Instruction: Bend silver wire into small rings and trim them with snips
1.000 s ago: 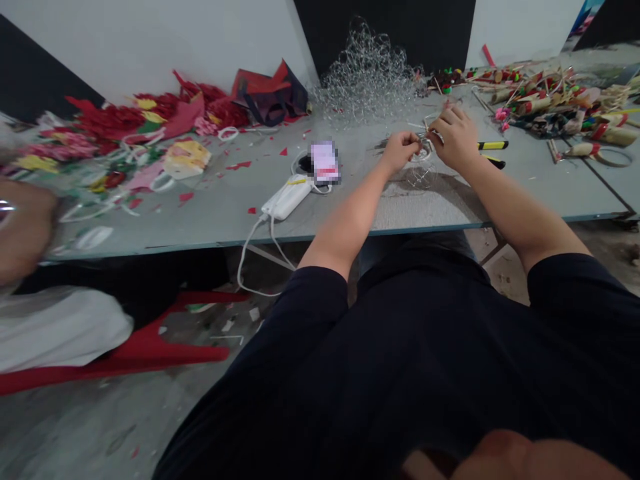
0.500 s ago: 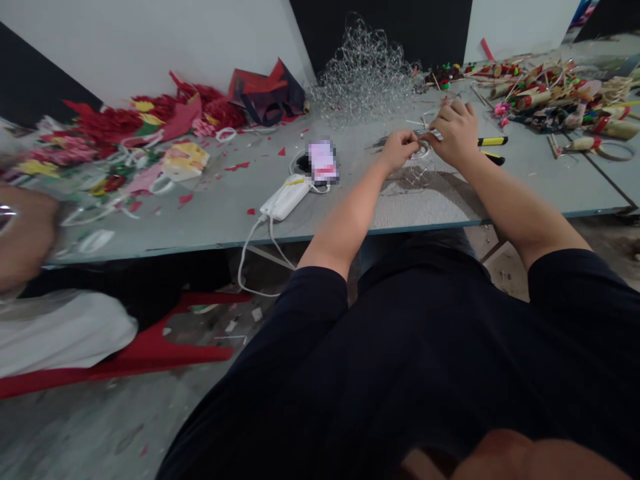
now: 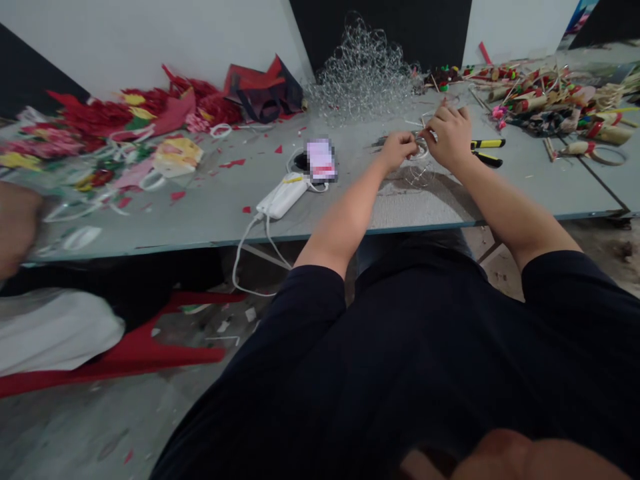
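Observation:
My left hand (image 3: 399, 150) pinches a thin, silvery wire piece (image 3: 421, 148) with looped ends, just above the table. On its other side my right hand (image 3: 449, 133) grips the same wire between thumb and index finger, the remaining fingers raised and curled. Fine wire loops (image 3: 419, 176) hang or lie just below the fingers; I cannot tell whether they join the held piece. Beside my right wrist lie the yellow-and-black handles of pliers (image 3: 489, 144), their head hidden behind my hand.
A tall heap of silvery wire loops (image 3: 363, 77) stands behind my hands. To the left are a phone (image 3: 321, 159), a white power bank (image 3: 283, 199) with cables, and red paper flowers (image 3: 115, 120). Bamboo pieces (image 3: 613, 129) crowd the right. Another person's arm (image 3: 17, 223) is at far left.
The view has shifted slightly, so the table's things sit a little further left. Both my hands stay at the wire with nearly the same hold. The other person's arm shows less at the left edge.

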Demonstrator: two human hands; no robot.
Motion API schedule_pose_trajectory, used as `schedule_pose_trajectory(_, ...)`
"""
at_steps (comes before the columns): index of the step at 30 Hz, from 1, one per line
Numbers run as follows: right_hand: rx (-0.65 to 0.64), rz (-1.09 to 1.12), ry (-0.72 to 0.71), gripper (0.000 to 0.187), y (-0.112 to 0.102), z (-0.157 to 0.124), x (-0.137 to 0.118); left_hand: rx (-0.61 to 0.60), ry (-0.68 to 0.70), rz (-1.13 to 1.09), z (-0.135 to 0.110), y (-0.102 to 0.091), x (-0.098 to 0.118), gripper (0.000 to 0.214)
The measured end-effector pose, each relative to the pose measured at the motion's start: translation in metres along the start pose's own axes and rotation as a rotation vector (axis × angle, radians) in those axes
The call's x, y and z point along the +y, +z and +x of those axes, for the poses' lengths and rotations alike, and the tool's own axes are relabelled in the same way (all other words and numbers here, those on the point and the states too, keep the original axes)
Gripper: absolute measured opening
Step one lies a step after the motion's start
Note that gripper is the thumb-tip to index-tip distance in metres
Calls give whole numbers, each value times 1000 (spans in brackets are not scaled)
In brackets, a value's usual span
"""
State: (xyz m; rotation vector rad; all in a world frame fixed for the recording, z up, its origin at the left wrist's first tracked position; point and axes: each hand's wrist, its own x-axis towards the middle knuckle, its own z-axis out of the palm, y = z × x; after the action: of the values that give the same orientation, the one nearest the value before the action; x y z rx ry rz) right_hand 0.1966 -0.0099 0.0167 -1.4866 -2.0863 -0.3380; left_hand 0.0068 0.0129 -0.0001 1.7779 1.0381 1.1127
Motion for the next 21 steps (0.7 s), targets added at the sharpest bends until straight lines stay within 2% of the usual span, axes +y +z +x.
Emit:
schedule_pose_trajectory(2, -20, 63, -2, 39, -3, 0, -2, -17, 4, -15, -3, 0, 5, 55)
schedule_pose_trajectory(6, -117, 192, -13, 49, -14, -2, -6, 2, 16, -46, -3, 0, 6, 54)
schedule_pose_trajectory(12, -90, 169, -72, 89, -13, -2, -1, -12, -5, -70, 9, -4, -12, 54)
schedule_pose_trajectory(17, -73, 185, -24, 80, -15, -4, -1, 26, 5, -58, 13, -6, -19, 51)
schedule_pose_trajectory(21, -49, 241, 61, 90, -21, -3, -9, 43, -26, -84, 6, -4, -11, 46)
